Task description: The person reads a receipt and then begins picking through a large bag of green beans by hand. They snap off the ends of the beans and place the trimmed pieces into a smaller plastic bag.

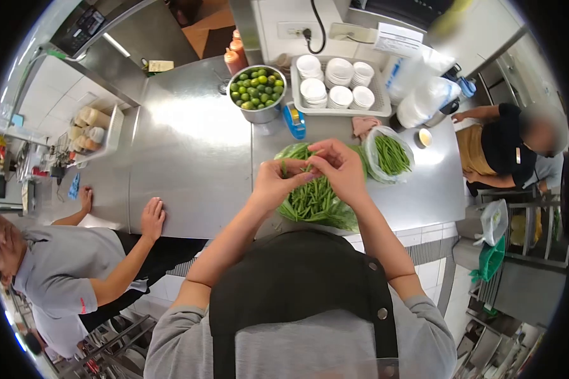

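We have both hands raised over the stainless steel counter (189, 145), fingertips drawn together. Our left hand (277, 184) and right hand (342, 167) meet in a tight pinch on a single green bean (306, 169), thumbs and forefingers closed on it from either side. The bean is so small here that we cannot tell how much of it each hand covers.

Directly under the hands lies the heap of green beans (313, 201) on an opened clear plastic bag, near the counter's front edge. Just to its right stands a second bag of beans (391, 155), its mouth open. A pink cloth (363, 126) lies behind that bag.

Farther back we see a steel bowl of limes (257, 88), and beside it a tray (297, 95) of stacked small white dishes. Orange squeeze bottles (235, 55) stand behind the bowl, and a blue object (294, 120) (we cannot make out what it is) sits in front of the tray.

At the left, a co-worker in a grey shirt rests a hand (152, 218) flat on the counter edge, well apart from ours. At the right, another person in a black top (506, 145) stands beyond the counter's end.
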Available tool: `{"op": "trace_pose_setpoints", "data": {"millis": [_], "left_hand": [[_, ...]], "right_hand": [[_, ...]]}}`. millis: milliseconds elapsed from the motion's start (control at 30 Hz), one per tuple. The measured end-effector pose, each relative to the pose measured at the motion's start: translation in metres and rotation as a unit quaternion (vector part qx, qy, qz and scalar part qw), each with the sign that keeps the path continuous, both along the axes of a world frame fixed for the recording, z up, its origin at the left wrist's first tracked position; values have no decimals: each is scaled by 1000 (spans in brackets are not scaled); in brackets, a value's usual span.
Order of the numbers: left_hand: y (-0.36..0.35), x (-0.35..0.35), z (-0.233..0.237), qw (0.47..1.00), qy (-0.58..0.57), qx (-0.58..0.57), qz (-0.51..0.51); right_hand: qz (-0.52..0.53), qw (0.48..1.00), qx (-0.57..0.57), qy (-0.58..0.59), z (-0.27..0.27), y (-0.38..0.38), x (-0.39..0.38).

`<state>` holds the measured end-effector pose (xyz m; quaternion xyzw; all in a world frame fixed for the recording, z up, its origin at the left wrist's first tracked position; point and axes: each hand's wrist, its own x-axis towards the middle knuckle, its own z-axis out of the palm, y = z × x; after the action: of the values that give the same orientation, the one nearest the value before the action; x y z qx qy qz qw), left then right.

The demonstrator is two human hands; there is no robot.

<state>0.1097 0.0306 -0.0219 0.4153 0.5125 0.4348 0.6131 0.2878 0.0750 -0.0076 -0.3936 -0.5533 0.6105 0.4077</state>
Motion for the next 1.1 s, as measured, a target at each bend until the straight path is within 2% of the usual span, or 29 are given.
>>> {"op": "trace_pose_setpoints", "data": {"millis": [67, 200, 300, 400, 500, 600, 700, 733, 800, 900, 1000, 1100], "left_hand": [[-3, -5, -3, 999, 31, -7, 5], [-12, -9, -8, 1000, 11, 0, 9], [-17, -11, -13, 1000, -8, -18, 17], [-16, -10, -12, 999, 5, -22, 27], [-11, -6, -14, 1000, 11, -5, 27], [-6, 4, -6, 999, 0, 10, 47], [9, -5, 7, 981, -134, 18, 141], [15, -10, 9, 967, -183, 20, 176], [24, -18, 12, 959, -195, 49, 202], [30, -17, 18, 951, -196, 63, 232], [33, -11, 16, 941, -211, 76, 253], [34, -6, 15, 928, -234, 78, 279]], "right_hand": [[-8, 1000, -6, 12, -4, 3, -1], [12, 999, -1, -47, -14, 8, 3], [15, 1000, -2, -25, -24, 5, 1], [-46, 951, 242, -188, -20, 2, -4], [-75, 908, 335, -241, -40, 7, -12], [-84, 885, 343, -304, -81, 23, -2], [143, 879, 149, -431, -67, 21, 19], [149, 895, 130, -399, -71, 19, 23], [162, 923, 92, -336, -72, 16, 25], [144, 985, 1, -91, -48, 13, 13], [70, 997, 32, -8, -7, 4, -11], [83, 964, 197, -158, 7, 4, -22]]}}
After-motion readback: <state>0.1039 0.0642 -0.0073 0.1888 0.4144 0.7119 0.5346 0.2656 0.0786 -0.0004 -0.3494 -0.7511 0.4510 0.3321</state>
